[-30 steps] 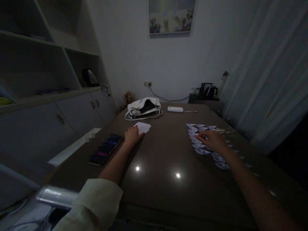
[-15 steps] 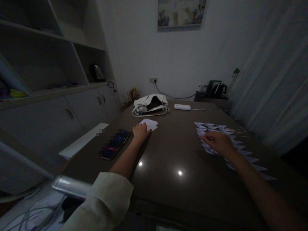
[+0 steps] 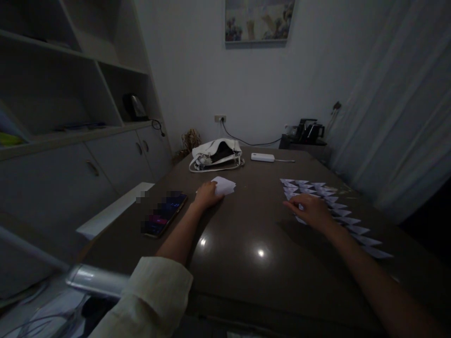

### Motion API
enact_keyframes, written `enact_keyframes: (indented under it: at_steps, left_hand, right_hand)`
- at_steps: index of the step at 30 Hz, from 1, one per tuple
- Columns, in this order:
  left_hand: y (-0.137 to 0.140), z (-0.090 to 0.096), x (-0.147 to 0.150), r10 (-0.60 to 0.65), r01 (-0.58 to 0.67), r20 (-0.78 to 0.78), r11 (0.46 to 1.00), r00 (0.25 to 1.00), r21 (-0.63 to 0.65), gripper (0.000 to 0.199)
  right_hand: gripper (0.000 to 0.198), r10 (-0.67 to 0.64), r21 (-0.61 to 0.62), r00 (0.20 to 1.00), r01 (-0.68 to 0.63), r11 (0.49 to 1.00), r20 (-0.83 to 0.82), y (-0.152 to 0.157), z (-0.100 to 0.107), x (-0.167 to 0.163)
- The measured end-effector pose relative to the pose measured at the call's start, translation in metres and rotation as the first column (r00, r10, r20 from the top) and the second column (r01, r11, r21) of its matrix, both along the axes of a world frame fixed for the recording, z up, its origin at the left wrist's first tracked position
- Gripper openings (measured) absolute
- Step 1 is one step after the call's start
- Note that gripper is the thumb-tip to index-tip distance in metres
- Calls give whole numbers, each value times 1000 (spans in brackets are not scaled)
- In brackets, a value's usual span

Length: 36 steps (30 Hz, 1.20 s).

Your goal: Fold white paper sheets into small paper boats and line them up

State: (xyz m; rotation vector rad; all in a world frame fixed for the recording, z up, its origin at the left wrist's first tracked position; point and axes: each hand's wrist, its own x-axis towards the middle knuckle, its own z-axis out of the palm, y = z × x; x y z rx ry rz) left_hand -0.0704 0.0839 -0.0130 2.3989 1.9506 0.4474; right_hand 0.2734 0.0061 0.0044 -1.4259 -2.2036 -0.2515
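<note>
White paper pieces (image 3: 225,186) lie in a small stack at the middle of the table, and the fingers of my left hand (image 3: 207,194) are closed on their near left edge. To the right, my right hand (image 3: 309,209) hovers over the near left part of rows of folded paper triangles (image 3: 338,205). Its thumb and forefinger are pressed together, and no paper shows between the tips. The hand and forearm hide some of the triangles. A phone (image 3: 167,216) with a lit screen lies left of my left forearm.
On the brown table (image 3: 232,263), a white handbag (image 3: 200,157) and a white power bank (image 3: 262,157) with a short cable sit toward the back. Shelves and cabinets (image 3: 109,155) line the left side. Black kettles (image 3: 313,133) stand beyond the table's far right corner.
My left hand has shifted its grip, and the paper stack has moved slightly right. My right hand has drawn a little left, off the triangles' edge. The whole view has turned slightly.
</note>
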Motion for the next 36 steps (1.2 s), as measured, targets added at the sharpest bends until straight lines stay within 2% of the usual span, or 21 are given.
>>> enact_keyframes:
  at_steps: [3,6,9,13,16,18,23,30,36]
  left_hand:
    - [1,0,-3,-46,46,38,999,998,-7,58]
    - [2,0,-4,-51,47,79,997,996,57,58]
    - [1,0,-4,24,-27,31,992,999,121,57]
    - [-4,-2,-3,185,-184,-91,983,979,18,62]
    - [-6,-1,-1,210,-218,-132,975,969,-49,79]
    - [-7,1,0,220,-230,-136,971,966,-59,81]
    - [-6,5,3,258,-265,-137,964,956,-31,76]
    - [-9,4,4,355,-349,-101,934,929,75,62]
    - [-9,4,1,424,-419,-79,905,902,73,64]
  right_hand:
    - [36,5,-12,1000,-5,1000,0,-1,1,0]
    - [37,8,-11,1000,-8,1000,4,-1,1,0]
    - [38,5,-12,1000,-5,1000,16,-2,2,0]
    - [37,7,-44,1000,-7,999,-1,-2,3,0]
    - [36,10,-50,1000,-10,999,-12,-2,2,0]
    - [36,19,-50,1000,-19,999,-13,-1,2,0]
    - [36,15,-64,1000,-16,998,-9,-1,1,1]
    - [38,12,-84,1000,-12,996,4,-1,1,1]
    - [36,23,-80,1000,-23,996,-1,-1,1,2]
